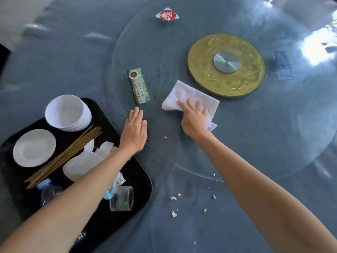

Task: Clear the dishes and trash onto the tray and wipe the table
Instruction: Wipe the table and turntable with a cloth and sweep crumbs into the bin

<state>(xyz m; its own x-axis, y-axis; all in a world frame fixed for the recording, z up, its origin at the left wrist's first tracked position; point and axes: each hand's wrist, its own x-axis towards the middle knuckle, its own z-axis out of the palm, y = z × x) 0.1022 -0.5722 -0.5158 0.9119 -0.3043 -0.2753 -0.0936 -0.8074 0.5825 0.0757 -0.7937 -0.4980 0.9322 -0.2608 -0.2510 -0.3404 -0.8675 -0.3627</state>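
Observation:
My right hand (194, 118) presses flat on a white cloth (189, 96) spread on the glass turntable (182, 156), just in front of the gold hub. My left hand (135, 130) lies flat and empty on the glass, fingers together, just below a green packet (139, 85). A red and white wrapper (167, 15) lies at the far side of the turntable. The black tray (135, 172) at the left carries stacked white bowls (67, 113), a white saucer (34, 147), chopsticks (63, 156), crumpled tissues (85, 161), a glass (121, 198) and a plastic bottle (49, 192).
Yellowish crumbs (174, 198) are scattered on the blue-grey table in front of me and on the glass edge. The gold disc (226, 65) with a metal centre sits under the turntable's middle. A blue item (282, 65) lies at the right.

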